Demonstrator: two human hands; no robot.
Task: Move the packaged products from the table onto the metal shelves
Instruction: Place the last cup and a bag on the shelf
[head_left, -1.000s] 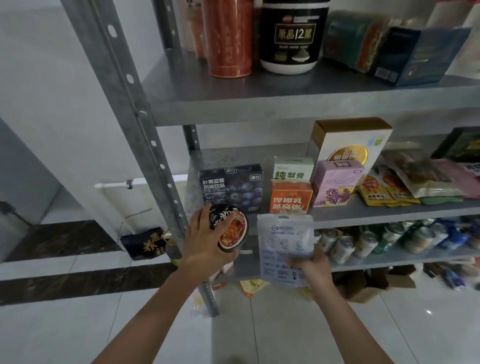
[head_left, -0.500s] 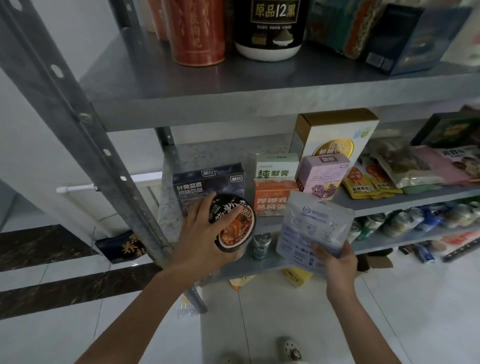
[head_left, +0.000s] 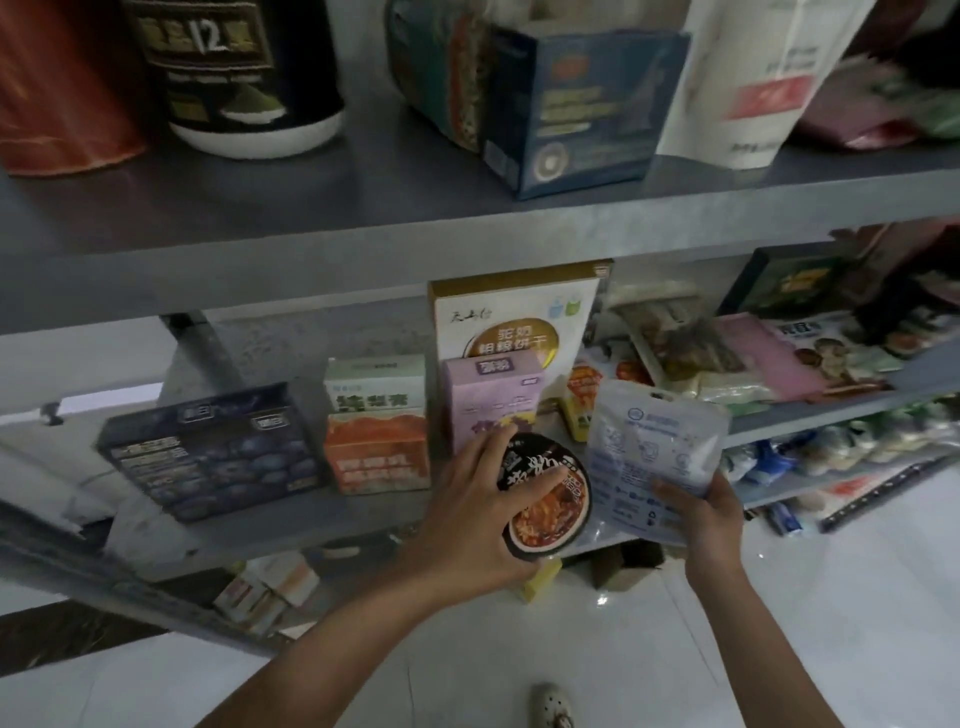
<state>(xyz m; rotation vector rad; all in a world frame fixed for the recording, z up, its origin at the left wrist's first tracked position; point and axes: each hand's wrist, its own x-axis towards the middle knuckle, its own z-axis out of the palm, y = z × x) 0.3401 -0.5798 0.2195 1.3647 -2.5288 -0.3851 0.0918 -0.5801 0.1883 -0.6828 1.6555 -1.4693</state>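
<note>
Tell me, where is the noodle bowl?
In the head view, the noodle bowl is in the left hand, in front of the purple box and left of the white pouch.

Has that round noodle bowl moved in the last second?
Yes. The noodle bowl in the left hand went rightward, from the dark blue box to the purple box.

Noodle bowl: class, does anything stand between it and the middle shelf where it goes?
Yes. The purple box stands right behind the noodle bowl in the left hand, leaving only the shelf's bare front strip free.
</note>
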